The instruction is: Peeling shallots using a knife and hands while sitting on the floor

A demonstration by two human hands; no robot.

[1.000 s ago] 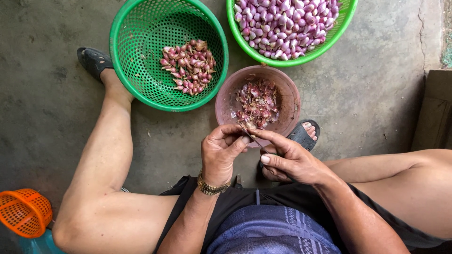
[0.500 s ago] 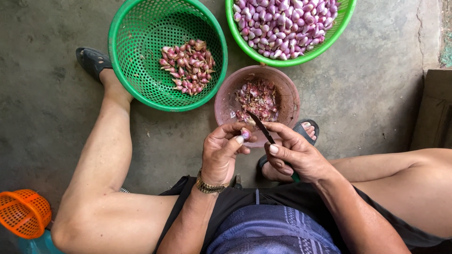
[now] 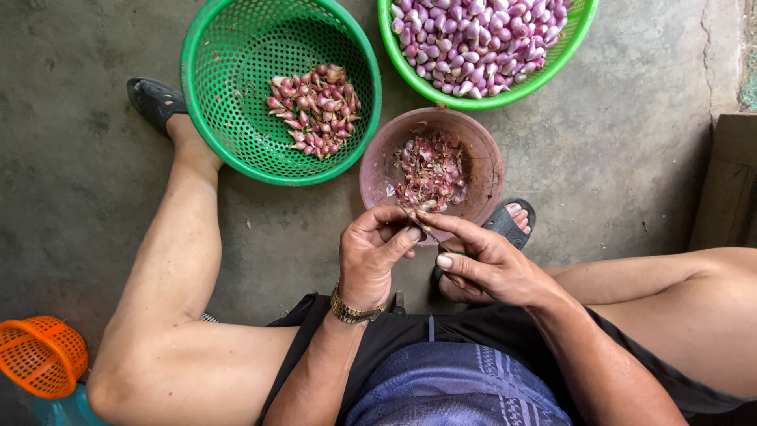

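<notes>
**Seated person working a small bulb between both hands above a pink bowl on a concrete floor**

Nearest the camera, the person's lap is covered by a blue striped cloth (image 3: 453,386) over dark shorts, with bare knees spread to either side. The left hand (image 3: 371,256), with a gold wristwatch (image 3: 349,310) on its wrist, is curled shut, thumb and fingers pinching a small item at the fingertips; the item itself, apparently a shallot, is almost wholly hidden. The right hand (image 3: 489,264) is closed around a small knife (image 3: 424,229), of which only a short dark blade shows, its tip meeting the left fingertips. The two hands touch, just over the near rim of the pink bowl (image 3: 378,170).

The pink bowl stands on the floor (image 3: 615,158) between the person's feet and holds purple-brown peelings and trimmings. The right foot, in a dark sandal (image 3: 509,225), lies just beside the bowl's near right rim.

At the near left corner of the view sits a small orange basket (image 3: 39,355).

Farther off, left of the bowl and touching it, a large green basket (image 3: 229,87) contains a small heap of unpeeled reddish shallots (image 3: 314,106); the left foot's dark sandal (image 3: 154,99) lies beside its left wall. Farthest, at the top edge, a lighter green basket (image 3: 505,96) is filled with peeled pale-purple shallots (image 3: 481,35).
</notes>
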